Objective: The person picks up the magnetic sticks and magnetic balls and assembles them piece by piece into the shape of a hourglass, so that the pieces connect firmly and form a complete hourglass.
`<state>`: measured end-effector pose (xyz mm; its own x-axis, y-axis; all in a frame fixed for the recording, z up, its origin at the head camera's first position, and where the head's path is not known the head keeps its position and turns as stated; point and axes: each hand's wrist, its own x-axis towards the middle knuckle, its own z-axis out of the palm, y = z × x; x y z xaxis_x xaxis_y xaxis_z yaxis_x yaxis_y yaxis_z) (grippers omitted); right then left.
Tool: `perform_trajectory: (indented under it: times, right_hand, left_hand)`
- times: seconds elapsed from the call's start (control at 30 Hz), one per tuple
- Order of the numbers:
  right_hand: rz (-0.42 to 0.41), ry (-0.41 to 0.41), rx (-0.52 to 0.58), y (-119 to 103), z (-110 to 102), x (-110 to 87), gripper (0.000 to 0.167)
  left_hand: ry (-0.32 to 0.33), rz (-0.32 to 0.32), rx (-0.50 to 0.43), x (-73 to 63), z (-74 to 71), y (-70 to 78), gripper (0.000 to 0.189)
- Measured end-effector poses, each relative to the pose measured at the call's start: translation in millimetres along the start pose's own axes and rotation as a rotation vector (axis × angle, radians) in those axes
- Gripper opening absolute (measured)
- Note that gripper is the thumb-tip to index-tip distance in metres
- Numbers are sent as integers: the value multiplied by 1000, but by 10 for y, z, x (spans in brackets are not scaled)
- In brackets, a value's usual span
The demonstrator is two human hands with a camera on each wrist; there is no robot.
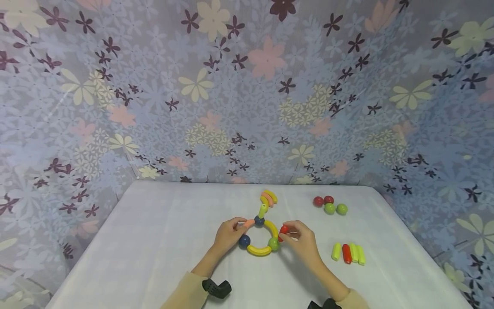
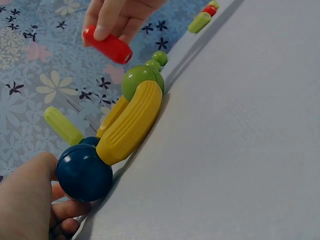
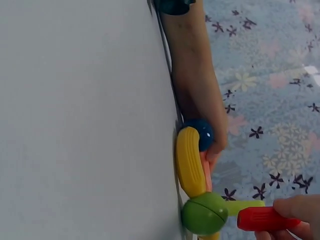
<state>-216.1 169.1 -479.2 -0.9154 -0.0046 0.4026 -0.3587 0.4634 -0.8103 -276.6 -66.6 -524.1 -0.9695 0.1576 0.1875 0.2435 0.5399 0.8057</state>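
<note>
A ring of magnetic-looking toy pieces lies on the table: curved yellow rods (image 1: 259, 250), dark blue balls (image 1: 244, 241), a green ball (image 1: 273, 244) and an orange curved rod (image 1: 250, 223). From the far blue ball (image 1: 259, 221) a light green straight rod (image 1: 263, 210) sticks up. At the ring's left side, my left hand (image 1: 228, 234) holds the orange rod, its fingers partly hidden behind the near blue ball (image 2: 85, 172) in the left wrist view. My right hand (image 1: 302, 240) pinches a short red rod (image 2: 108, 45) between thumb and fingers, close beside the green ball (image 3: 204, 213).
Beyond the ring lie several curved yellow and orange rods (image 1: 269, 198). Two red balls (image 1: 318, 201) and two green balls (image 1: 341, 209) sit at the back right. Nearer on the right are light green rods (image 1: 336, 251) and another red rod (image 1: 347, 253). A flowered cloth (image 1: 247, 107) hangs behind the table.
</note>
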Motion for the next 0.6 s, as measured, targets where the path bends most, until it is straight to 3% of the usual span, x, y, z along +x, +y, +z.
perform_trajectory:
  times: [0.23,0.43,0.6]
  right_hand:
    - [-9,-21,40,-41,123,-46,26]
    - [66,-35,31,-30,165,-56,27]
    - [112,-49,-10,23,182,-25,28]
  left_hand:
    - [9,18,19,2,7,0,26]
    - [20,50,-19,-3,-12,10,29]
    - [16,31,-31,-3,-27,20,30]
